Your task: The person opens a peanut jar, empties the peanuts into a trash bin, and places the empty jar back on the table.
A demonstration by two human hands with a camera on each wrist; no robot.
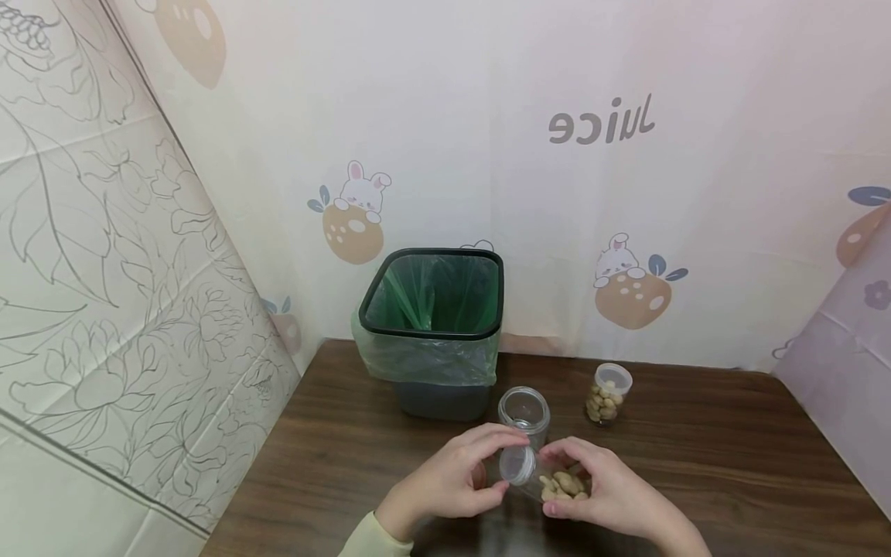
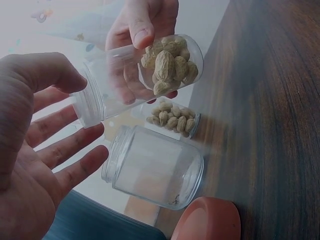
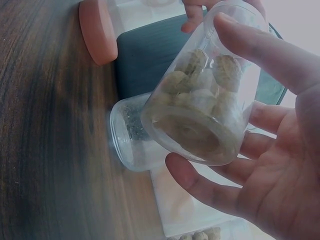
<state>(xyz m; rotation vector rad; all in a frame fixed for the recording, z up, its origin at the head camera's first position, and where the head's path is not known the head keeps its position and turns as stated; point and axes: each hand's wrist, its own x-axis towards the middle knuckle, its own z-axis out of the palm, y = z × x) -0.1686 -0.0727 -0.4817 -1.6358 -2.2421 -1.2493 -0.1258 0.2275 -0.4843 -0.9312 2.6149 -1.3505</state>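
My right hand (image 1: 592,487) holds a clear jar of peanuts (image 2: 135,75) tilted on its side, fingers and thumb curled round its body. The peanuts (image 2: 170,65) have gathered at the base end. At its mouth, a translucent screw lid (image 1: 517,466) sits between the fingertips and thumb of my left hand (image 1: 459,472), which pinches its rim with the other fingers spread. Behind the hands stands a larger glass jar (image 2: 157,167), uncovered, with a few dark bits at its bottom. An orange-pink lid (image 2: 210,220) lies on the table, mostly hidden by my left hand in the head view.
A bin (image 1: 445,398) lined with a green bag (image 1: 425,360) stands at the back left against the printed wall covering. Right of the glass jar is a second small lidded jar (image 1: 607,398) of peanuts. All stand on a dark wooden table (image 1: 731,441).
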